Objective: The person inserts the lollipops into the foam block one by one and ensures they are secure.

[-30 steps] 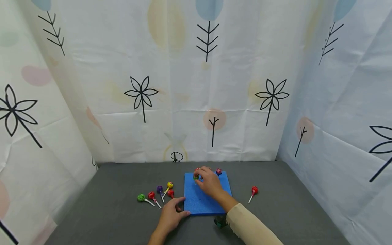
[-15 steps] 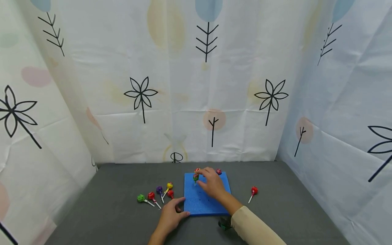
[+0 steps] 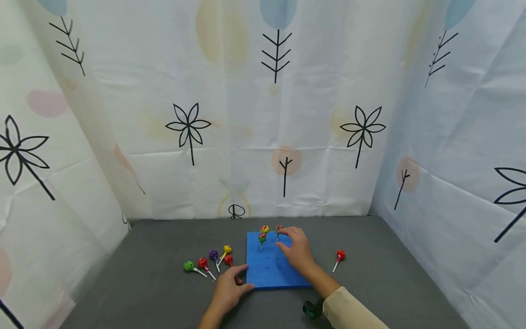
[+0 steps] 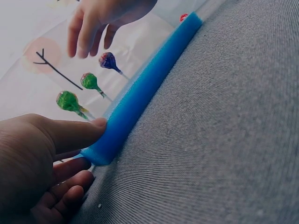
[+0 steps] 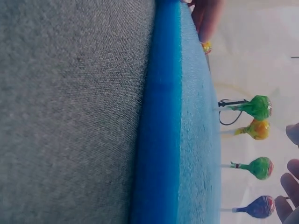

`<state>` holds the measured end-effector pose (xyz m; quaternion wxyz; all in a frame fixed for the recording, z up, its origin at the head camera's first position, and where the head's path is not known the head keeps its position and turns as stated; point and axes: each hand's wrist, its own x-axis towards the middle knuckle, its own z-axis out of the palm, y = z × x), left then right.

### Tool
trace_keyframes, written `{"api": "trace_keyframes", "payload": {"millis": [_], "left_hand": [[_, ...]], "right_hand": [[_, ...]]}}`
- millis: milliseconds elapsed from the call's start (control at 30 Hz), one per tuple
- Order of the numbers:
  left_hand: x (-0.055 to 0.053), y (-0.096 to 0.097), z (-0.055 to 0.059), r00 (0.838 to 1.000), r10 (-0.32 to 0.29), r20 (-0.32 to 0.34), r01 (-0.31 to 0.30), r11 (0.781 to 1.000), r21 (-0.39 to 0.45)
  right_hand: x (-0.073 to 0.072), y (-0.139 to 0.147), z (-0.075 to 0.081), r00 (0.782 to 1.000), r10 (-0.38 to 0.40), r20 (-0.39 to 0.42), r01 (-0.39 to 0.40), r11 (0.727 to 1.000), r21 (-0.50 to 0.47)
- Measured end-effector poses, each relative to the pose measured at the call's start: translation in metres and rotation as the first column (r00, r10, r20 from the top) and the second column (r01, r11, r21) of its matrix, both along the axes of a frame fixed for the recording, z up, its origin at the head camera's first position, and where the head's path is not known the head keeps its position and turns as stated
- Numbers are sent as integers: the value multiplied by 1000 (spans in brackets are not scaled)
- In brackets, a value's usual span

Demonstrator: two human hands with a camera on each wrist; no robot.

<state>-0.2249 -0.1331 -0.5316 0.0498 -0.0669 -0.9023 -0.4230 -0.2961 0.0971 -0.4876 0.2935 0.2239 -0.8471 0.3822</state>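
While the left hand [image 3: 228,289] grips the blue board [image 3: 263,276], upright lollipops [image 3: 262,238] — beside the released right hand [image 3: 297,249]

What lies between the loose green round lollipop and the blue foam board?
Head view: a round red lollipop, a purple lollipop, a yellow lollipop, another red lollipop, the left hand.

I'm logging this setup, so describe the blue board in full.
The blue board is a roughly square slab with thick sides and a textured surface, apparently foam. It lies flat on the gray tabletop, with small dark holes in its top. Lollipops stand upright in its far part. The left hand touches its near left corner; the right hand hovers above it.
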Motion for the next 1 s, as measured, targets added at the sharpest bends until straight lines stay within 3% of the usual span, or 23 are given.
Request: {"api": "trace_keyframes", "payload": {"millis": [167, 433, 767, 1000], "left_hand": [[0, 1, 1, 1000, -2, 4, 2, 1000, 4], [1, 1, 0, 1000, -2, 5, 2, 1000, 8], [-1, 1, 0, 1000, 6, 22, -6, 1000, 4], [0, 1, 0, 1000, 4, -5, -4, 1000, -3]], "right_hand": [[4, 13, -1, 997, -46, 54, 48, 998, -36], [8, 39, -6, 965, -151, 214, 134, 987, 92], [15, 66, -12, 965, -182, 188, 155, 977, 149], [18, 84, -12, 950, -233, 209, 186, 958, 219]]}}
